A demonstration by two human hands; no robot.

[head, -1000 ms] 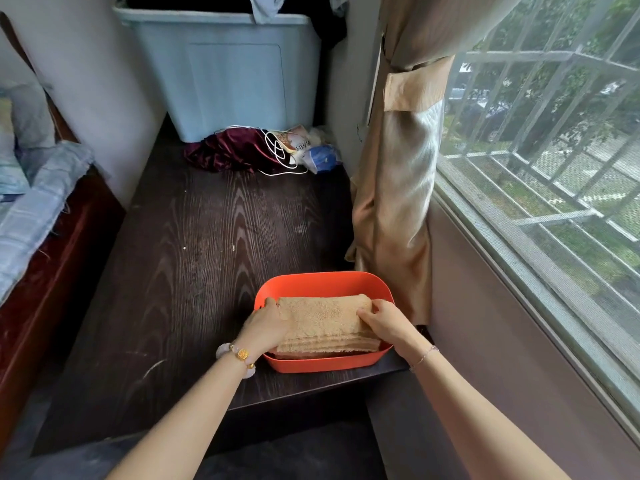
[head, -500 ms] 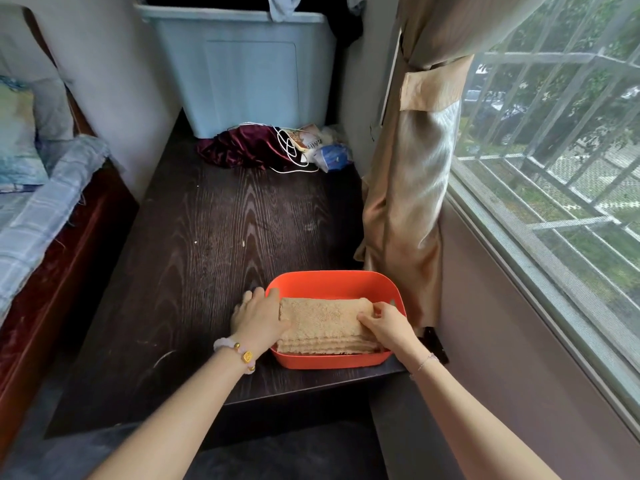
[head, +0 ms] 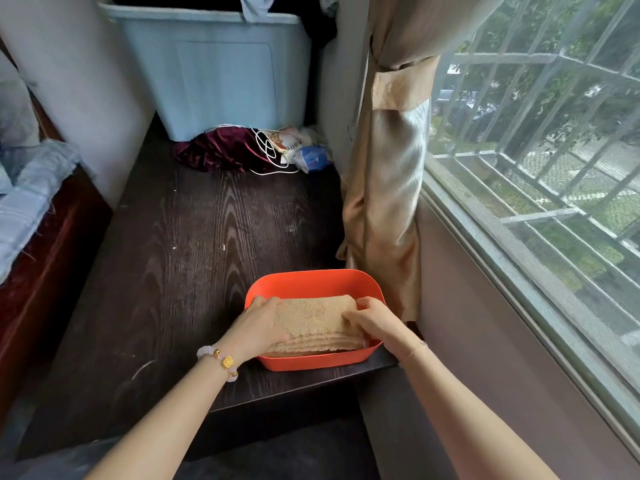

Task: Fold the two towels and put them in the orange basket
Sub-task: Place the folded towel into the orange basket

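Note:
An orange basket (head: 313, 284) stands near the front right corner of a dark wooden table (head: 173, 271). Folded tan towels (head: 313, 320) lie stacked inside it, their layered edges showing toward me. My left hand (head: 259, 323) rests on the left end of the stack, fingers over the towel and against the basket's left wall. The right end of the top towel is under my right hand (head: 374, 322), whose fingers curl onto the cloth. How many towels make up the stack I cannot tell.
A pale blue storage bin (head: 221, 74) stands at the table's far end, with a maroon cloth (head: 221, 150), white cord and packets before it. A tan curtain (head: 388, 188) hangs right of the basket beside a barred window (head: 540, 150). A bed (head: 31, 209) lies left.
My left hand has moved from the table beside the basket onto the towel's left end. My right hand has slid further onto the towel. The stack has settled lower in the basket.

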